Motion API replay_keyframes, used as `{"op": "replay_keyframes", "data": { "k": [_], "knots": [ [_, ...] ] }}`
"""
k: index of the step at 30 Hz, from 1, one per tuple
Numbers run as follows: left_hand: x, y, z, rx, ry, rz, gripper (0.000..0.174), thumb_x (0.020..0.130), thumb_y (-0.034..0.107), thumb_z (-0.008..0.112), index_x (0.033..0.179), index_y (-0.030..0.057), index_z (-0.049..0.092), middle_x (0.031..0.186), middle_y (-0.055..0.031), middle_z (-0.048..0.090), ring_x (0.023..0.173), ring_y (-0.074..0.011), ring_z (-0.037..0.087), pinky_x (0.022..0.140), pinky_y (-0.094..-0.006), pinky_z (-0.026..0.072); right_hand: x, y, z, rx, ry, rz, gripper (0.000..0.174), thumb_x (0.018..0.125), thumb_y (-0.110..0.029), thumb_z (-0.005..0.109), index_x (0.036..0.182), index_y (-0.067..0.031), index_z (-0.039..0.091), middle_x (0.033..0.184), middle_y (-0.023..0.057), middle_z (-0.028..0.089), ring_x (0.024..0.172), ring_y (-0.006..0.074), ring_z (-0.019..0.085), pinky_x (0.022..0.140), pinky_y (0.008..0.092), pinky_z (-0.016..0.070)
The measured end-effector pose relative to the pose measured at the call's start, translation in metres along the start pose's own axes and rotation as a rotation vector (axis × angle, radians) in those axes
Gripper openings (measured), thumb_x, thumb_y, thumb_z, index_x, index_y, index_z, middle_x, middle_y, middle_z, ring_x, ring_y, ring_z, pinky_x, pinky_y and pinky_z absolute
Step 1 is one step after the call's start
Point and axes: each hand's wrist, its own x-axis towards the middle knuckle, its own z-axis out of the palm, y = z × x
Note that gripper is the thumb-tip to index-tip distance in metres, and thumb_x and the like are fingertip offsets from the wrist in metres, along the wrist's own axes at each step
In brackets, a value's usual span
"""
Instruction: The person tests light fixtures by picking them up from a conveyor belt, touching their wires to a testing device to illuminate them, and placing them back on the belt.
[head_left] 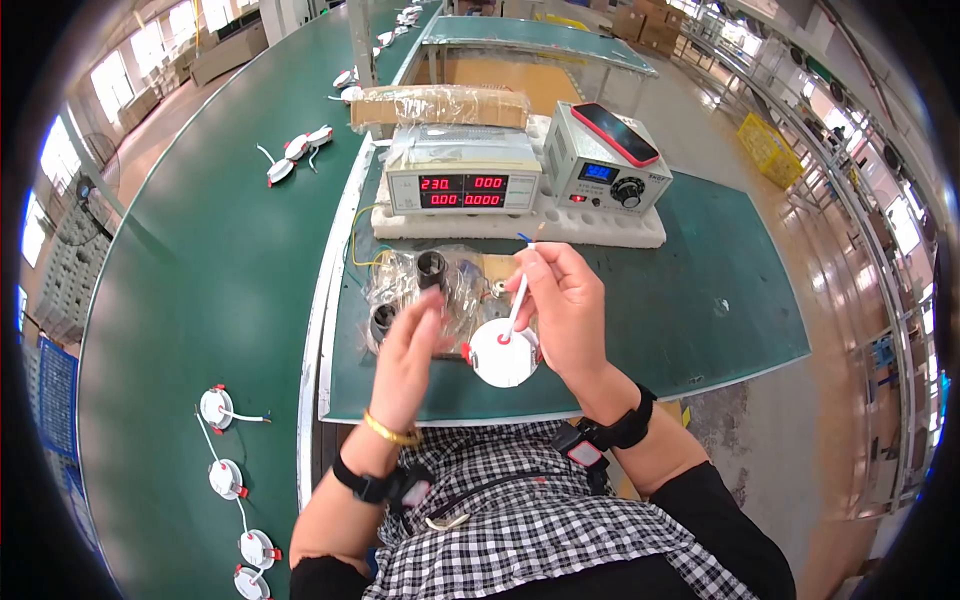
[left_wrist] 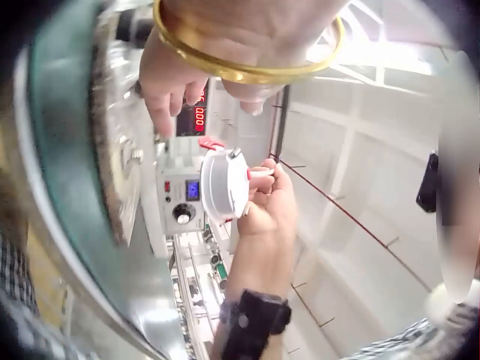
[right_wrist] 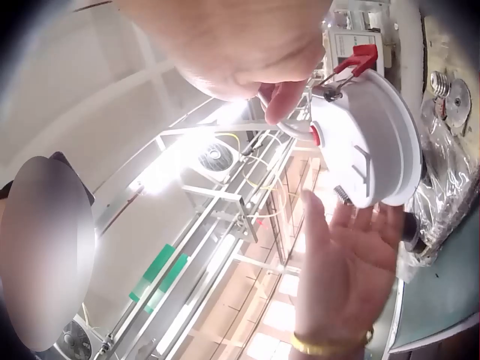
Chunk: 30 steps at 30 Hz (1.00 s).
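Fingers of a worker's right hand [head_left: 565, 310] pinch the white cable [head_left: 518, 297] of a round white downlight [head_left: 503, 358], which sits just under that palm, above the green bench [head_left: 700, 300]. Just beside the downlight's rim the left hand [head_left: 408, 350] hovers, fingers straight and loose, gripping nothing, before a red-digit meter [head_left: 462, 187].

Left of my left hand [head_left: 410, 345] runs a long dark-green belt tabletop [head_left: 200, 250], with bright daylit windows [head_left: 125, 80] beyond it. Right of my right hand [head_left: 565, 310] lies a glossy brown floor [head_left: 790, 250], where a yellow plastic crate [head_left: 765, 145] stands near grey metal racking [head_left: 850, 200].
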Motion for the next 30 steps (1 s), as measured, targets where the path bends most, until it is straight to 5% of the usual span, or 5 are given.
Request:
{"op": "replay_keyframes", "data": {
  "k": [4, 9, 22, 25, 30],
  "knots": [
    [-0.040, -0.035, 0.008, -0.261, -0.186, -0.352, 0.047, 0.095, 0.014, 0.051, 0.135, -0.0027, 0.035, 0.129, -0.0153, 0.050, 0.116, -0.0256, 0.053, 0.097, -0.0382, 0.0464, 0.004, 0.008, -0.005, 0.013, 0.087, -0.045, 0.016, 0.096, -0.014, 0.052, 0.098, 0.0011, 0.055, 0.076, 0.0056, 0.062, 0.048, 0.0051, 0.054, 0.044, 0.0191, 0.0435],
    [-0.037, -0.052, 0.040, -0.361, -0.189, -0.251, 0.047, 0.085, 0.000, 0.065, 0.124, -0.0031, 0.039, 0.122, -0.0118, 0.054, 0.110, -0.0179, 0.056, 0.093, -0.0294, 0.0474, -0.003, 0.012, -0.010, -0.055, 0.108, -0.017, 0.016, 0.096, -0.013, 0.052, 0.098, 0.0022, 0.057, 0.077, 0.0071, 0.062, 0.051, 0.0058, 0.053, 0.042, 0.0182, 0.0423],
    [-0.027, -0.062, 0.030, -0.153, -0.437, -0.332, 0.041, 0.092, 0.012, 0.059, 0.125, -0.0048, 0.042, 0.108, -0.0115, 0.061, 0.091, -0.0159, 0.064, 0.078, -0.0259, 0.0546, -0.002, 0.034, -0.047, -0.654, 0.044, -0.010, 0.014, 0.091, -0.011, 0.057, 0.088, 0.0016, 0.061, 0.063, 0.0042, 0.059, 0.056, 0.0051, 0.050, 0.050, 0.0229, 0.0399],
    [-0.029, -0.065, 0.030, -0.290, -0.361, -0.549, 0.034, 0.093, 0.013, 0.057, 0.120, -0.0025, 0.044, 0.117, -0.0141, 0.058, 0.100, -0.0233, 0.063, 0.085, -0.0323, 0.0552, 0.003, 0.050, -0.051, -0.911, -0.065, 0.102, 0.021, 0.084, -0.021, 0.060, 0.081, -0.0008, 0.063, 0.072, 0.0178, 0.063, 0.065, 0.0361, 0.061, 0.059, 0.0391, 0.0479],
    [-0.025, -0.078, 0.025, -0.354, -0.375, -0.580, 0.035, 0.094, 0.014, 0.056, 0.124, -0.0019, 0.046, 0.118, -0.0127, 0.058, 0.101, -0.0218, 0.063, 0.087, -0.0319, 0.0539, 0.017, 0.069, -0.056, -1.138, -0.218, 0.179, 0.020, 0.081, -0.022, 0.057, 0.080, -0.0042, 0.065, 0.076, 0.0174, 0.064, 0.073, 0.0372, 0.062, 0.066, 0.0434, 0.0502]
  ]
}}
